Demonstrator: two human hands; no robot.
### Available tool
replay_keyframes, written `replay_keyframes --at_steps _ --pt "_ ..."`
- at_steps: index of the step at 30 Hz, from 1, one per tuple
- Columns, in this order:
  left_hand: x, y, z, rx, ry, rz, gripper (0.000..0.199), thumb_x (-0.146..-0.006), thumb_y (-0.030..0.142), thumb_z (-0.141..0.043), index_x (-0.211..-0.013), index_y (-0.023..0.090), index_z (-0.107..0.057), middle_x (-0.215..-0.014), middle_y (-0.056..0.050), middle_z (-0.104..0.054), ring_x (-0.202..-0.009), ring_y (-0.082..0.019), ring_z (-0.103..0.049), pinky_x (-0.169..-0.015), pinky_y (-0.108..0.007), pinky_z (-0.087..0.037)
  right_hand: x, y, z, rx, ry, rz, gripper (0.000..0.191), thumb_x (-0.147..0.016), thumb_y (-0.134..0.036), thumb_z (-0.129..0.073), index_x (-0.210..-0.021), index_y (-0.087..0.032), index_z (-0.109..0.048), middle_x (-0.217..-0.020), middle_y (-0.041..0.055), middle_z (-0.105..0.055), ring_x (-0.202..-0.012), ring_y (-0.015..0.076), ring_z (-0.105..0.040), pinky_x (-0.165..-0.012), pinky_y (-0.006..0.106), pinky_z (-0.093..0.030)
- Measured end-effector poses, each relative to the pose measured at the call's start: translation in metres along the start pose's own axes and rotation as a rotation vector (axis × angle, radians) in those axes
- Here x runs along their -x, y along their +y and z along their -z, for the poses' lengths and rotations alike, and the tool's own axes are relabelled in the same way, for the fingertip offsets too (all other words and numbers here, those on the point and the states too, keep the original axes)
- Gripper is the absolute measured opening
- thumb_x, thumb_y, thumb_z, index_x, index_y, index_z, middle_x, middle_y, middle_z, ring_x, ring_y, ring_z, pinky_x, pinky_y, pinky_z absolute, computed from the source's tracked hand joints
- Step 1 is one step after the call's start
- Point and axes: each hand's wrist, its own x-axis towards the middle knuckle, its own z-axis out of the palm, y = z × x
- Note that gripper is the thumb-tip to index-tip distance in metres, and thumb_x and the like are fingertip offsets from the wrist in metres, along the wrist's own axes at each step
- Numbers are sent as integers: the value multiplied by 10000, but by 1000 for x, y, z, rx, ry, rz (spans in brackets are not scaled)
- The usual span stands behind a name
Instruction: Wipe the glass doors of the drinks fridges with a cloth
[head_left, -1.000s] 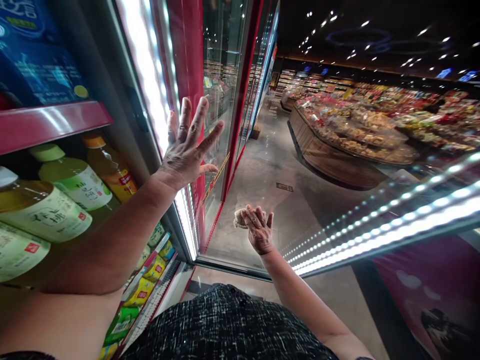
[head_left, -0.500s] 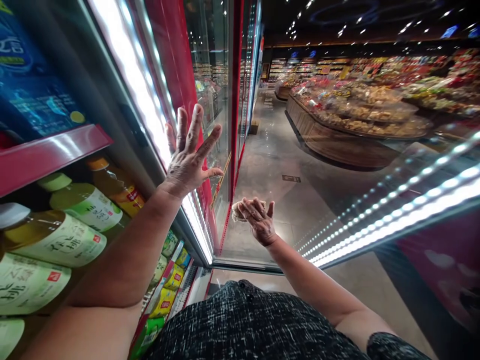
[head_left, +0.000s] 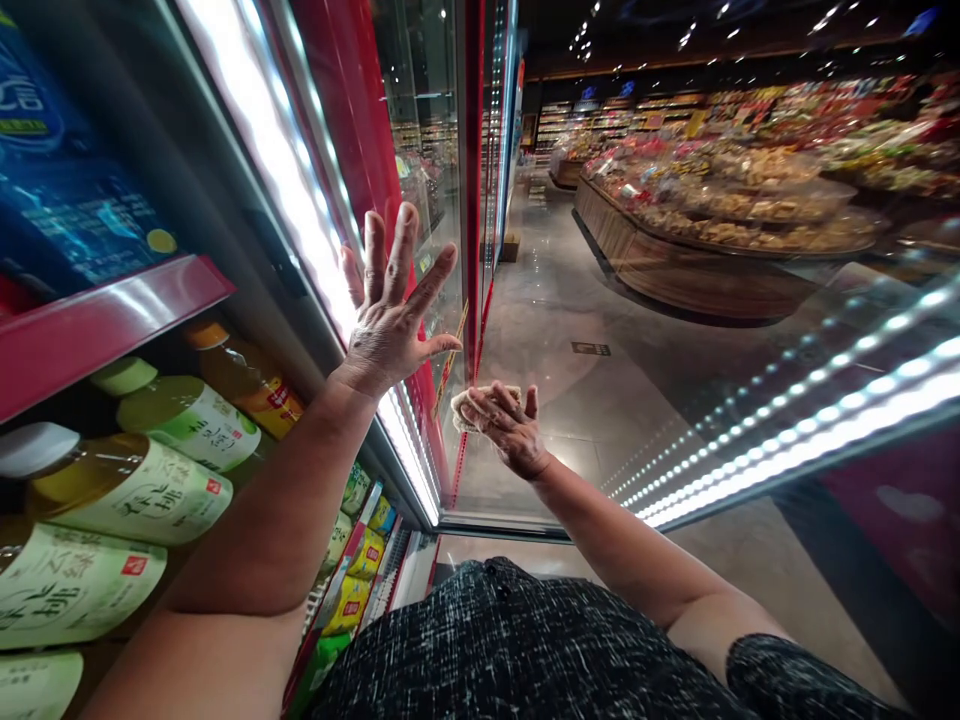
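Cloth (head_left: 462, 410) extends sideways, long axis left to right, beneath the right hand (head_left: 514, 434), grip flat, unclenched.

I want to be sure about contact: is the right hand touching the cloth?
Touching: the head view shows the right hand with its fingers lying over the cloth.

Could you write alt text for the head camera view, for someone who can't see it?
A person's right hand holds a pale cloth against a glass door, while the left hand is raised, fingers spread, near a bright light strip. Bottled drinks sit at picture left; beyond the glass stands a food display.
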Motion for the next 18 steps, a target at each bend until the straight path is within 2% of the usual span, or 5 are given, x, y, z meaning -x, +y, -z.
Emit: replay_keyframes --at_steps 3,8,14,18 --pt "1 -1 0 -3 3 -31 1108 -801 447 -833 -1664 416 -139 -1737 -52 -199 -1607 -331 -5 -1302 -610 -113 2 -4 -8 10 -15 -21 518 -1044 -177 -451 -1528 -352 -512 -1491 -34 -615 -1590 154 -262 -1327 463 123" --pt "1 -1 -1 -28 24 -42 1110 -808 431 -826 -1671 390 -129 -1730 -64 -221 -1609 -313 -27 -1309 -575 -164 17 -21 -18 -24 -153 94 497 -1041 -154 -441 -1487 -339 -561 -1515 -33 -588 -1556 135 -343 -1327 426 120" --pt "1 2 0 -35 -8 -33 1072 -822 429 -817 -1666 393 -157 -1731 -58 -230 -1611 -311 -41 -1307 -586 -161 -22 -29 -26 -19 -95 48 501 -1042 -163 -450 -1505 -334 -539 -1543 -14 -562 -1592 177 -264 -1289 514 197" --pt "3 9 3 -36 0 25 1074 -807 449 -830 -1662 400 -181 -1728 -53 -236 -1611 -328 6 -1299 -628 -127 -21 -39 -37 -43 -99 134 483 -1015 -129 -505 -1446 -326 -600 -1517 0 -595 -1568 167 -325 -1305 470 167"
